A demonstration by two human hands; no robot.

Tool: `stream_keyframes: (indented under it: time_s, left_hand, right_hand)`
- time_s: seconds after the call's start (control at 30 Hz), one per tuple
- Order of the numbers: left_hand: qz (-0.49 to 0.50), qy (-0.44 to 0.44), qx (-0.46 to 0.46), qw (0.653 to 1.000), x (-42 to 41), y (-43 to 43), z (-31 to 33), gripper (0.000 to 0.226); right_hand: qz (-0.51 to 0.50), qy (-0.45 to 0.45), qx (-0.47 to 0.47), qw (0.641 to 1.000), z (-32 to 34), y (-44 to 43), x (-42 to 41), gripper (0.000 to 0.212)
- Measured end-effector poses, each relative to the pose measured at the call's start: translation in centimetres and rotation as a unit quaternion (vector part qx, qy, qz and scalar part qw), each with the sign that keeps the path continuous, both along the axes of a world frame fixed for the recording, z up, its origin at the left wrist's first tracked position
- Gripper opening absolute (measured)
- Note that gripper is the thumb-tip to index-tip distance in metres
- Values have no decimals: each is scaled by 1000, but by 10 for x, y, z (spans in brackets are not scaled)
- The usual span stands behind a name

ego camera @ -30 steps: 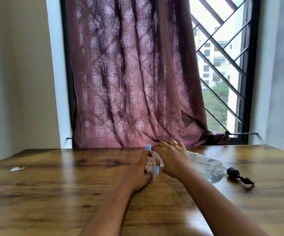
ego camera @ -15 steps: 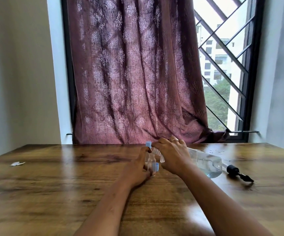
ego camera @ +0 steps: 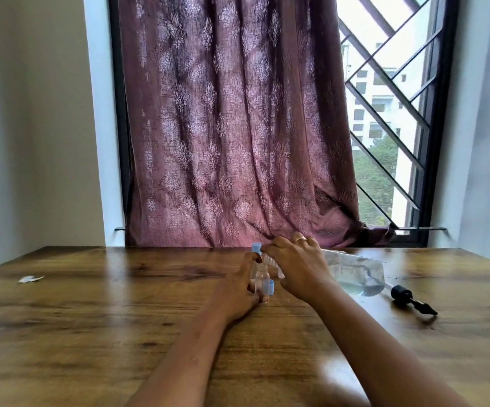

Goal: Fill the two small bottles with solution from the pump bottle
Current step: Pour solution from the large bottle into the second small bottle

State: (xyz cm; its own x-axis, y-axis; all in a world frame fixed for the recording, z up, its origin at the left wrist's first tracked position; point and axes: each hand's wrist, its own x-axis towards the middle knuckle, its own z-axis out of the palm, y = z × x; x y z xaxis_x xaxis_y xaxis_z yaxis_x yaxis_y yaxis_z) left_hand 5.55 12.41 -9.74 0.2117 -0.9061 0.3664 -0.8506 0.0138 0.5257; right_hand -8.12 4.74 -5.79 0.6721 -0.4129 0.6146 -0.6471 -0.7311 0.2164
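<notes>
The wooden bench [ego camera: 91, 333] is glossy and dark-grained. A white scrap [ego camera: 29, 279] lies near its left edge and a black pump head [ego camera: 412, 299] lies on its side near the right edge. The small blue-capped bottles [ego camera: 259, 276] stand mid-bench, toward the far edge.

I am reading no text, label, brand or number anywhere in view. The clear pump bottle [ego camera: 355, 271] is giving me no print I can make out, and the small bottles [ego camera: 259, 278] just left of it are coming through too blurred to read.
</notes>
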Motion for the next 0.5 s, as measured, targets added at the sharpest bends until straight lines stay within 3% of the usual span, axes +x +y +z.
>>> stream_keyframes:
  time_s: [0.5]
  left_hand:
    - [-6, 12, -7, 1000, 2, -3, -3, 74]
  right_hand:
    - [5, 11, -12, 1000, 5, 5, 0, 55]
